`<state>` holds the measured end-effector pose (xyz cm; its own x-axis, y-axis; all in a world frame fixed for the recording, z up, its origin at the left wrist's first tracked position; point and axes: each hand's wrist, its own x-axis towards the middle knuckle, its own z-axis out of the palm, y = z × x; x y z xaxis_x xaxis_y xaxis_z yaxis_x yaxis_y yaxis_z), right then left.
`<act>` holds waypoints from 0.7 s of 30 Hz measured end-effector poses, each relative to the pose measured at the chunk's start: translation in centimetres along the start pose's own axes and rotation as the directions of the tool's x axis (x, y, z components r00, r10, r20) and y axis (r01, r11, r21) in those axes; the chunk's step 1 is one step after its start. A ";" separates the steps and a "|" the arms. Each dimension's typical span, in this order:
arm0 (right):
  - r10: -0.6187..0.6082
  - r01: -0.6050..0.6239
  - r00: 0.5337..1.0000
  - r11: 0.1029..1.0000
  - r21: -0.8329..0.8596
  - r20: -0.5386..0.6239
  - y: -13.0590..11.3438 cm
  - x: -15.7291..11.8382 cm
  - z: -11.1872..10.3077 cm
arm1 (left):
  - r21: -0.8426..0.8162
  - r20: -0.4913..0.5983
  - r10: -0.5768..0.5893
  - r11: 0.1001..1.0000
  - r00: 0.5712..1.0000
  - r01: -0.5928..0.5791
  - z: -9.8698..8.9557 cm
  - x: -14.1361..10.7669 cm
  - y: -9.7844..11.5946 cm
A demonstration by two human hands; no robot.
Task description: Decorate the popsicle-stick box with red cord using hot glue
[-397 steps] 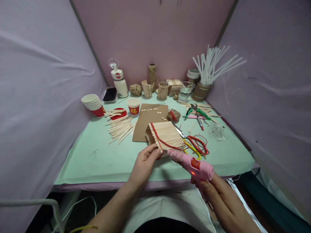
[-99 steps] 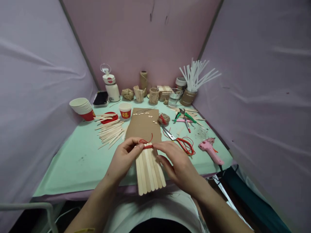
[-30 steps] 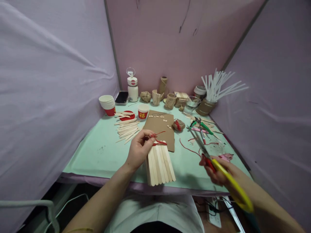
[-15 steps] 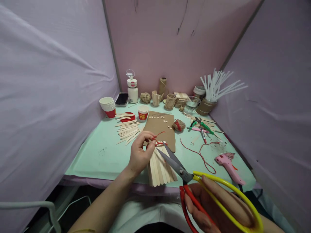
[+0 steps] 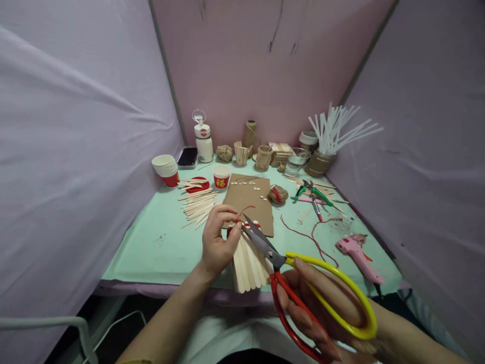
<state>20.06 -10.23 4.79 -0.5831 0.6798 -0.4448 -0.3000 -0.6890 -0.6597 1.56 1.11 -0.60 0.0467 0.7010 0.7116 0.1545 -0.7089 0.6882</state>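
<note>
Scissors (image 5: pixel 265 245) are what matters from my seat on the head cam. The right hand (image 5: pixel 322 313) has its fingers curled through the yellow and red loop handles, gripping them down at about 5 o'clock in the view, and the blades run long and straight up toward 11 o'clock. Blades look pretty much closed to me, though it's hard to say from this angle.

The tips land right by the red string (image 5: pixel 242 211) that wraps the top end of the stick bundle (image 5: pixel 248 258). Left hand (image 5: pixel 217 237) is the nearer one to that string: thumb and fingers are pinched shut on the string end, just at 9 o'clock of the blade tips, basically touching distance.

The bundle itself lies with its long axis running 6 to 12, bottom end hanging over the near edge of the green table (image 5: pixel 159 242), top end by the brown cardboard (image 5: pixel 248 199). So the blades cross the sticks on a diagonal. More red string lies loose at 3 o'clock, next to the pink glue gun (image 5: pixel 358 252).
</note>
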 end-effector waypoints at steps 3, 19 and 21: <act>-0.007 0.007 1.000 1.000 -0.022 -0.023 -0.1 0.3 0.0 | -0.007 -0.006 0.016 1.000 1.000 -0.016 0.0 0.0 -0.1; -0.020 0.019 1.000 0.999 -0.037 -0.013 0.2 1.0 0.0 | -0.016 -0.017 0.001 1.000 1.000 -0.001 0.1 -0.2 -0.1; -0.023 0.023 1.000 0.999 -0.049 -0.002 0.2 1.1 0.0 | -0.022 -0.019 0.000 1.000 1.000 0.000 0.1 -0.2 -0.1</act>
<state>19.38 -9.63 4.23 -0.5745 0.6958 -0.4310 -0.2759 -0.6604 -0.6984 1.62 1.08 -0.85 0.0282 0.6998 0.7138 0.1327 -0.7104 0.6912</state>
